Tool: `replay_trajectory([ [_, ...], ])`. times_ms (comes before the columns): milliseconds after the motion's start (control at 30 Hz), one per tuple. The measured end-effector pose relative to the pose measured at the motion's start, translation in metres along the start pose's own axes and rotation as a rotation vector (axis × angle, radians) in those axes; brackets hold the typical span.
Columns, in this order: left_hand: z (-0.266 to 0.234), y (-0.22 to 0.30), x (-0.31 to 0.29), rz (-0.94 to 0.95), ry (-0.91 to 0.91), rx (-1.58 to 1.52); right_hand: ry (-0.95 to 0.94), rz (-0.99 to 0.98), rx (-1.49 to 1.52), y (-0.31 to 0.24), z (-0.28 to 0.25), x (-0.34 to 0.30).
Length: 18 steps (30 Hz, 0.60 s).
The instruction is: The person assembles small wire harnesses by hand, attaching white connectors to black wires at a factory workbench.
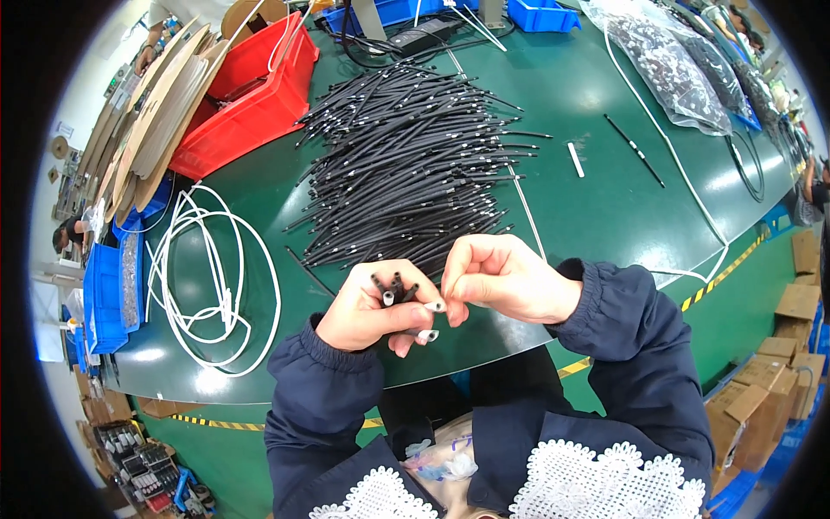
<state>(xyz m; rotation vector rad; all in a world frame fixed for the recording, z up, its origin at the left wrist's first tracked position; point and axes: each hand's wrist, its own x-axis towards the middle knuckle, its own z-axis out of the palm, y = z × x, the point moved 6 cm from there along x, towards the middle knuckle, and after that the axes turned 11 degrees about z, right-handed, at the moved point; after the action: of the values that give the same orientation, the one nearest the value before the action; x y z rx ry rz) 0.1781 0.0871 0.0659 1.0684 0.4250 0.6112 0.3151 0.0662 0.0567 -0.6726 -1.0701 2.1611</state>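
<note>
My left hand [367,304] is closed around a small bunch of black tubes [397,288], whose open ends point up out of the grip. Two of the held pieces have white ends: one white end [435,306] sits by the thumb, another [428,335] lower down. My right hand [503,281] is pinched, thumb against fingertips, right beside the upper white end. Whatever lies between those fingertips is too small to make out. Just beyond both hands lies a large heap of black tubes [406,164] with white marks along them.
Coiled white tubing [226,303] lies at the left, near blue bins [105,298]. A red bin [259,104] and cardboard reels [151,112] stand far left. On the right are a single black tube [634,150], a short white piece [575,160] and a clear bag of parts [661,69].
</note>
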Motion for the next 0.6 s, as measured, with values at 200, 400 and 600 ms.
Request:
replay_trajectory([
  [200, 0.000, 0.000, -0.001, 0.048, -0.007, 0.058, 0.008, -0.058, 0.166, -0.012, -0.013, -0.004],
  [400, 0.002, 0.000, 0.001, 0.068, 0.055, 0.133, 0.230, -0.260, -0.276, -0.028, -0.007, -0.018],
  [600, 0.009, 0.006, -0.002, 0.158, 0.215, 0.411, 0.280, -0.309, -0.850, -0.047, 0.001, -0.029],
])
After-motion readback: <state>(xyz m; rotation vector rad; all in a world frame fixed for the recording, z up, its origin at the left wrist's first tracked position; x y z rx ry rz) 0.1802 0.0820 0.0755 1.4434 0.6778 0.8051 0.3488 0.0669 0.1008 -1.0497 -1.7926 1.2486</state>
